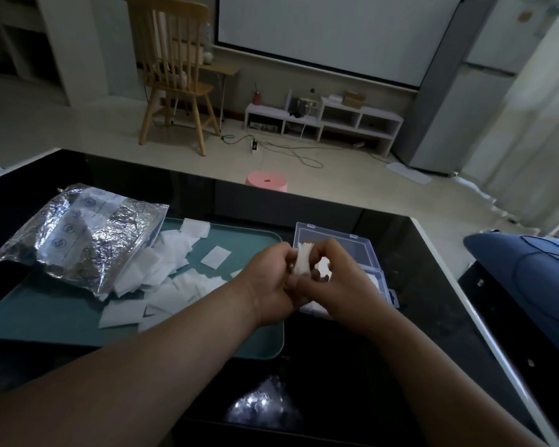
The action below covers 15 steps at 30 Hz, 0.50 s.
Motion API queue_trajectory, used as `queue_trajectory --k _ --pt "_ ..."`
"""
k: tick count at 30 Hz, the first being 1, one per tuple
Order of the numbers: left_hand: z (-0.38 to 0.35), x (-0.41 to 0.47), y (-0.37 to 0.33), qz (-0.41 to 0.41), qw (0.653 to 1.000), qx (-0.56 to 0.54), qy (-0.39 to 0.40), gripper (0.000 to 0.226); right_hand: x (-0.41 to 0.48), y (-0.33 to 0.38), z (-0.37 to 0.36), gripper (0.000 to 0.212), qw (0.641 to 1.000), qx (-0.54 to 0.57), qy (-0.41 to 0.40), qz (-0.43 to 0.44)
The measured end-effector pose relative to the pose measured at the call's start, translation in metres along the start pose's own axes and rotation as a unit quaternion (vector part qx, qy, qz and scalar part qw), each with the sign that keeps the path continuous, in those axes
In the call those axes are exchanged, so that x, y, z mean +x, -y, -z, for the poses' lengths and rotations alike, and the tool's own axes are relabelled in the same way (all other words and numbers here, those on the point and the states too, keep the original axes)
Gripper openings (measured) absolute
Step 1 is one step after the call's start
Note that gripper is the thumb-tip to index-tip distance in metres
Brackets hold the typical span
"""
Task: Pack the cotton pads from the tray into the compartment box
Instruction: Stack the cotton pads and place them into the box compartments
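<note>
Cotton pads — a small stack — sit pinched between left hand and right hand, above the compartment box.

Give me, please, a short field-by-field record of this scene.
surface: black table
tray: teal, on the table
loose pads: white squares scattered over the tray
foil bag: lies on the tray's left end, over some pads
compartment box: clear, right of the tray, lid open
left hand: grips a stack of pads
right hand: grips the same stack
box contents: some white shows, mostly hidden
</note>
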<state>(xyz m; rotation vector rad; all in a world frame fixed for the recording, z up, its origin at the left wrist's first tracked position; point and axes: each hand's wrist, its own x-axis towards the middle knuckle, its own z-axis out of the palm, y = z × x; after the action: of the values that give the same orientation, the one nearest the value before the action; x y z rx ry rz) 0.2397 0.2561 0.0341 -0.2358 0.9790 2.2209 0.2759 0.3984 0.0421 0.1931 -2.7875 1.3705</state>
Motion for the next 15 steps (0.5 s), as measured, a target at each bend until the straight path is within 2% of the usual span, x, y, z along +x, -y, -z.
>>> queue_trajectory --k 2,5,6,9,13,15 --pt "-0.007 0.006 0.000 -0.039 0.999 -0.015 -0.026 0.029 0.003 -0.011 0.011 0.028 0.999 0.016 -0.035 -0.024" --pt "-0.014 0.020 0.001 -0.105 0.992 0.013 -0.066 0.024 0.009 -0.021 0.026 0.017 0.985 0.113 -0.100 -0.084" --pt "-0.017 0.023 0.004 -0.120 0.989 0.044 -0.075 0.025 0.010 -0.022 0.027 0.013 0.984 0.120 -0.097 -0.087" --pt "-0.027 0.030 0.016 -0.128 0.981 0.135 -0.059 0.024 0.010 -0.026 0.026 0.006 0.993 0.047 -0.078 -0.071" --pt "-0.033 0.044 0.020 -0.159 0.959 0.221 -0.076 0.028 0.012 -0.032 0.036 0.016 0.988 0.093 -0.084 -0.090" --pt "-0.039 0.050 0.022 -0.162 0.955 0.242 -0.063 0.034 0.013 -0.037 0.041 0.014 0.990 0.072 -0.083 -0.093"
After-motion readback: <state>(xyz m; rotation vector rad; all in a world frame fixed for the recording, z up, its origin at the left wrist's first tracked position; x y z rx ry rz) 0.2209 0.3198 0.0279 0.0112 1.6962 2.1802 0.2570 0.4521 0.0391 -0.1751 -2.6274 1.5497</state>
